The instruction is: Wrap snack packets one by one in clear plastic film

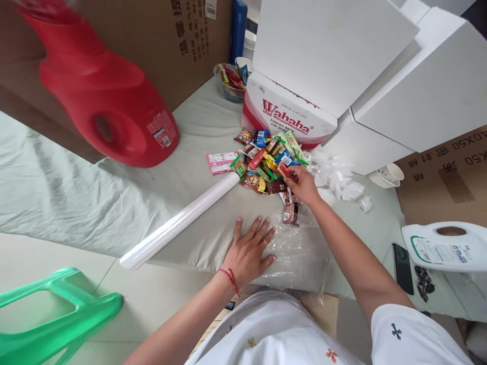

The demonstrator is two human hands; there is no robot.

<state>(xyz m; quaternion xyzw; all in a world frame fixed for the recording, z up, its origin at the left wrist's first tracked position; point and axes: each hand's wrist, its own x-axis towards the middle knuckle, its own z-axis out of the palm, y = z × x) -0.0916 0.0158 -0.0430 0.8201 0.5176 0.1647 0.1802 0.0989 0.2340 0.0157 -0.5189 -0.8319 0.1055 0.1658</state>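
Observation:
My left hand (pixel 251 248) lies flat with fingers spread on a clear plastic sheet (pixel 300 253) at the near edge of the cloth-covered table. My right hand (pixel 303 185) reaches forward into a pile of small wrapped snacks (pixel 266 157), its fingers closed on a wrapper I cannot make out. One dark-red snack packet (pixel 291 213) lies apart, just below that hand. A white roll of plastic film (pixel 178 220) runs diagonally from the pile toward the table's left front edge.
A red detergent jug (pixel 110 101) stands at left, a Wahaha carton (pixel 285 114) and white foam boxes (pixel 399 81) behind the pile. Crumpled clear wrap (pixel 335 177), a white bowl (pixel 388 175), a black phone (pixel 403 266), keys and a white jug (pixel 445 246) lie right. A green stool (pixel 57 314) stands lower left.

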